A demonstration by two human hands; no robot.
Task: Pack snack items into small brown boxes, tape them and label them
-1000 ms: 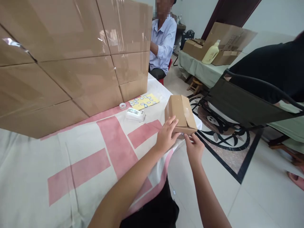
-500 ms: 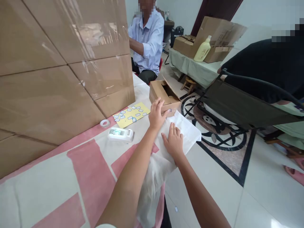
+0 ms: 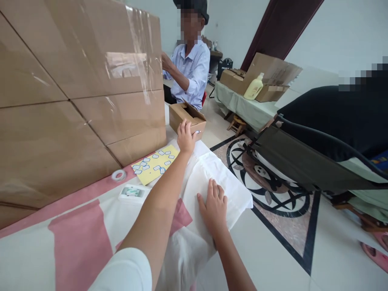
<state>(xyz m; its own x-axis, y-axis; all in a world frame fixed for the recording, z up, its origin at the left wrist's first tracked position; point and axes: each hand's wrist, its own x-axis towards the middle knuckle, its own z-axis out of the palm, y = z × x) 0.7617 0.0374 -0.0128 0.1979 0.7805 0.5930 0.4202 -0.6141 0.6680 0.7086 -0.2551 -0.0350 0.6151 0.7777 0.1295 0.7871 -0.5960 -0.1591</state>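
My left hand [image 3: 186, 138] reaches out to a small brown cardboard box [image 3: 178, 120] at the table's far corner. Its fingers rest on the near edge of the box, and the thumb lies on the near side next to a small white-and-blue label [image 3: 198, 132]. The box's top flap stands partly raised; its contents are hidden. Lying flat on the white tablecloth [image 3: 222, 169], my right hand [image 3: 214, 204] has its fingers spread and nothing in them. Left of my left forearm are a yellow sheet with several small labels [image 3: 148, 178] and a white handheld device [image 3: 133, 192], partly covered by the arm.
Large taped cartons [image 3: 91, 121] are stacked along the table's left side. A roll of tape [image 3: 118, 175] lies by them. Across the table sits a person in a light blue shirt [image 3: 198, 68]. At right, a dark folding chair [image 3: 303, 157] holds another person in black [image 3: 339, 117].
The small box has moved farther from me, with my left hand following it and the arm stretched longer. My right hand stays flat on the cloth. The view has shifted.
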